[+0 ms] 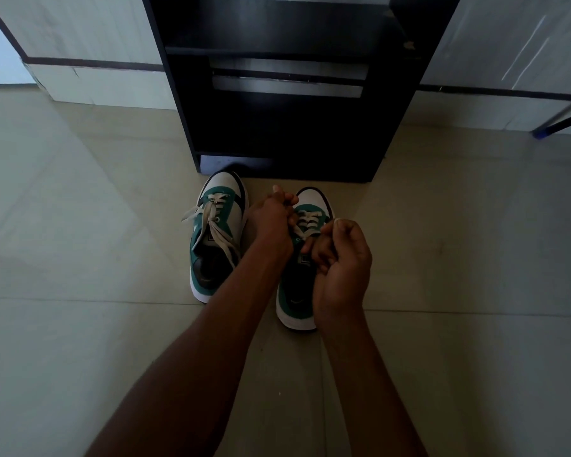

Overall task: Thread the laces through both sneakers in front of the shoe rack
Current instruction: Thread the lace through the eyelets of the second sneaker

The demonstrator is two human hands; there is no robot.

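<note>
Two green, white and black sneakers stand side by side on the floor, toes toward the black shoe rack (287,136). The left sneaker (215,239) has white laces crossed through its eyelets, with loose ends lying over its left side and its opening. Over the right sneaker (310,206) both hands work on its white lace (307,222), which runs through the front eyelets. My left hand (274,222) is closed on one lace end at the shoe's left edge. My right hand (342,255) is closed on the other end above the tongue.
Pale glossy floor tiles (80,258) spread to both sides and toward me. White wall panels with dark trim (89,64) stand behind the rack. A dark metal leg with a blue foot (541,133) slants in at the far right.
</note>
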